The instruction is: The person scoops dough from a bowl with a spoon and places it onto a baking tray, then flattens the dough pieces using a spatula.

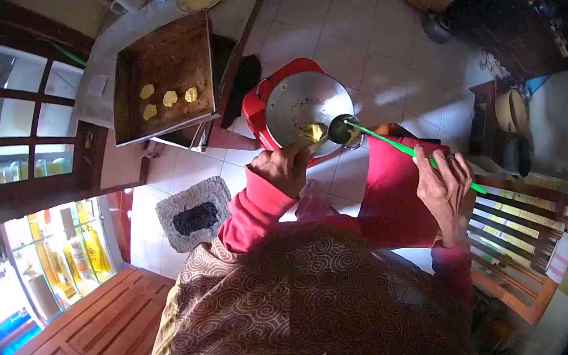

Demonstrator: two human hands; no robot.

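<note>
My right hand [442,186] grips a long green stick-like handle [401,147]. Its far end reaches a small dark round cup or ladle bowl [338,135] over the right rim of a wide metal pan [293,104]. My left hand [279,168] is closed at the pan's near rim. Just beyond its fingers, inside the pan, sits a yellow lump [313,133]; what the fingers grip, I cannot tell. The pan stands on a red base [252,111], with dark bits scattered on its inner surface.
Several flat yellow dough pieces [170,98] lie on a browned baking tray [164,56] at the table [111,57] edge. A grey block-like container [178,203] with dark contents is on the tiled floor [318,11]. At right stands a slatted wooden chair [504,233].
</note>
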